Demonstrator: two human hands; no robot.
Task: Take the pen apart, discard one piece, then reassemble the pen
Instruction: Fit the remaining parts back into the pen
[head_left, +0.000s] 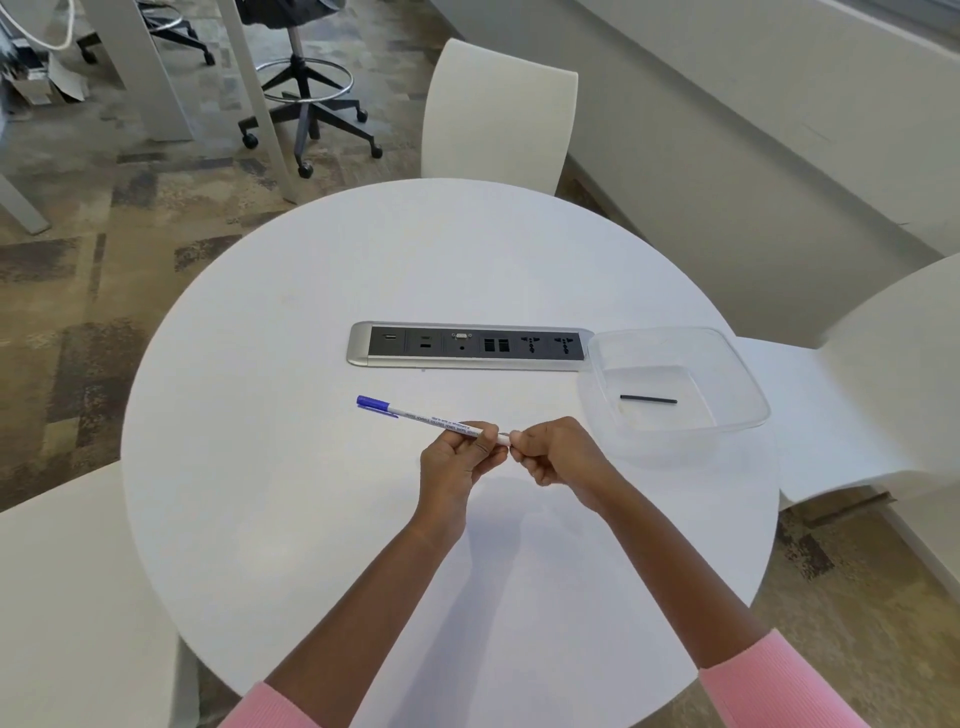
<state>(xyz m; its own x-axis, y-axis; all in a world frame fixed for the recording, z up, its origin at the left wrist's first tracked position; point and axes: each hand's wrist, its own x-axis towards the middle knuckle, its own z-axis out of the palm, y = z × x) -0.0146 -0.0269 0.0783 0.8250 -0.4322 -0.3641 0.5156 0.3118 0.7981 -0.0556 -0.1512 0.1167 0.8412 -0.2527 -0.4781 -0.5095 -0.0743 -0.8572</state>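
A white pen (426, 417) with printed text and a blue cap at its far left end is held level above the round white table (311, 338). My left hand (457, 457) grips the barrel near its right end. My right hand (556, 452) pinches the very tip of that end, which is hidden under the fingers. A thin black rod (648, 399), a loose pen piece, lies flat inside the clear plastic container (727, 364) to the right of my hands.
A silver and black socket strip (467, 348) is set into the table behind the pen. White chairs stand at the far side (498, 114), the right (883, 374) and the near left (67, 597). A black office stool (306, 98) stands on the carpet beyond.
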